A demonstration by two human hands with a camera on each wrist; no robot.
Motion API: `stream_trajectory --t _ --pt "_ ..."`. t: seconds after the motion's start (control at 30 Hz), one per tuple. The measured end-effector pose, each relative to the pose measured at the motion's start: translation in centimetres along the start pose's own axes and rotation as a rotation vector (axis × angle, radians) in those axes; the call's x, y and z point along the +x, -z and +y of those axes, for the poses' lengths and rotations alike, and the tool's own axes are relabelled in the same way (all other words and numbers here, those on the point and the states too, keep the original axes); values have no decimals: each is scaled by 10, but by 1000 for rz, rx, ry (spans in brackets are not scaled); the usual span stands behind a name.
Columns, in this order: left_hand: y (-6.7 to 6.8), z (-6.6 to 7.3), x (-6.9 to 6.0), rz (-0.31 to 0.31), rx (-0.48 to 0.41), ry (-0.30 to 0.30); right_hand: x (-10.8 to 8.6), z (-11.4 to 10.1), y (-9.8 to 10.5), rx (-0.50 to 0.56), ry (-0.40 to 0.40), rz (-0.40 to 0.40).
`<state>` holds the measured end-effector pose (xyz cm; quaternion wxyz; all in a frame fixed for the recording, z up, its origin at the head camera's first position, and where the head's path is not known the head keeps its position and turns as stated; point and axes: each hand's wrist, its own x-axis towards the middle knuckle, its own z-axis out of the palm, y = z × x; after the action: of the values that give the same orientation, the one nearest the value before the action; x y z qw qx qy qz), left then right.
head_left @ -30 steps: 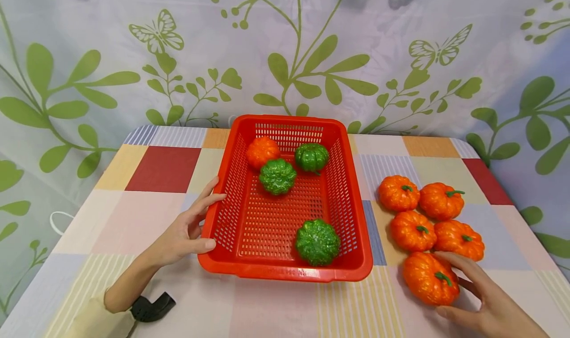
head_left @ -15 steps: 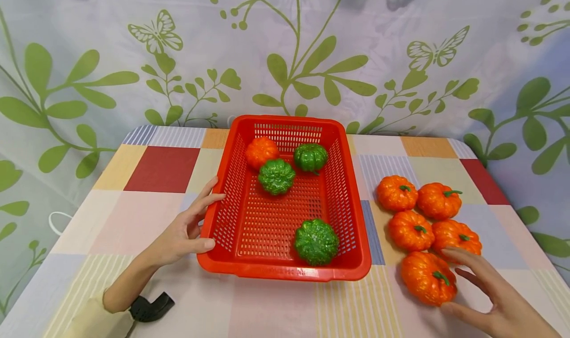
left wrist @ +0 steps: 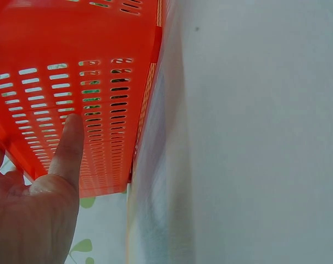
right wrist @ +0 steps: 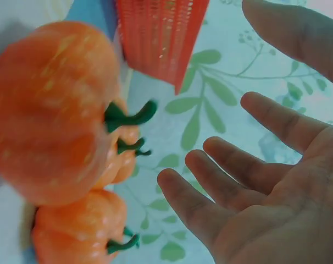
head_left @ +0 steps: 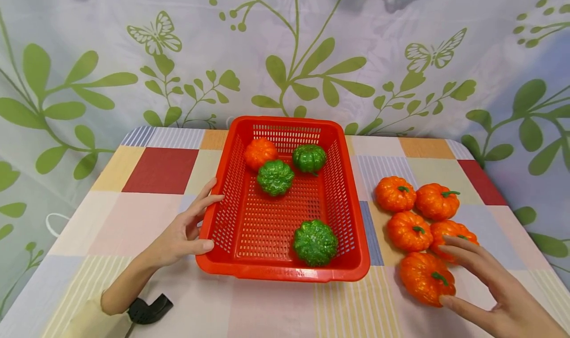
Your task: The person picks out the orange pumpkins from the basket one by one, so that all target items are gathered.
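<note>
A red perforated plastic basket (head_left: pixel 282 273) stands mid-table in the head view. Inside lie an orange pumpkin (head_left: pixel 260 154) and three green ones, including a green pumpkin (head_left: pixel 315 243) near its front right corner. My left hand (head_left: pixel 184 234) rests on the basket's left rim, fingers spread; the left wrist view has its straight thumb (left wrist: pixel 68 148) by the outer wall. To the right, several orange pumpkins with green stems sit clustered. My right hand (head_left: pixel 498 283) hovers beside the nearest orange pumpkin (head_left: pixel 425 278), fingers apart, gripping nothing; the right wrist view shows its bare palm (right wrist: pixel 287 214).
A patchwork checked cloth (head_left: pixel 276 308) covers the table. Behind it hangs a curtain (head_left: pixel 196 41) printed with leaves and butterflies. A black curved object (head_left: pixel 150 309) sits by the left wrist, and a white loop (head_left: pixel 57 224) shows past the table's left edge.
My right hand has drawn back to the right from the nearest orange pumpkin, which it was touching, and its fingers have spread. The left hand and basket keep their places.
</note>
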<state>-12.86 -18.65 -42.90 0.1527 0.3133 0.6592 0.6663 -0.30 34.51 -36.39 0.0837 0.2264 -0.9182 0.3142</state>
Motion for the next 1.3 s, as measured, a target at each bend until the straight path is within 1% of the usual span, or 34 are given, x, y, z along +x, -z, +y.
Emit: stream_trajectory --t 0.2,0.23,0.33,0.47,0.53,0.73,0.97,1.03,1.17,1.3 --pt "0 1 0 5 17 -2 15 -19 0 20 26 -6" --pt "1 2 0 6 22 -3 18 -23 0 18 16 -12" --pt "1 4 0 7 34 -9 28 -28 -2 14 22 -10" --pt "1 6 1 7 33 -13 42 -36 -3 1 6 -16" --pt "1 6 2 7 34 -14 51 -40 -3 4 25 -24" --pt "1 5 2 6 32 -10 78 -51 -3 47 122 -69" --pt "1 2 1 3 25 -4 107 -60 -9 73 134 -136" --pt "0 2 1 3 26 -5 116 -63 -10 86 153 -159" --pt "-1 2 0 4 20 -5 136 -70 -7 143 171 -196" --pt "-1 2 0 3 10 2 158 -73 -6 196 167 -220"
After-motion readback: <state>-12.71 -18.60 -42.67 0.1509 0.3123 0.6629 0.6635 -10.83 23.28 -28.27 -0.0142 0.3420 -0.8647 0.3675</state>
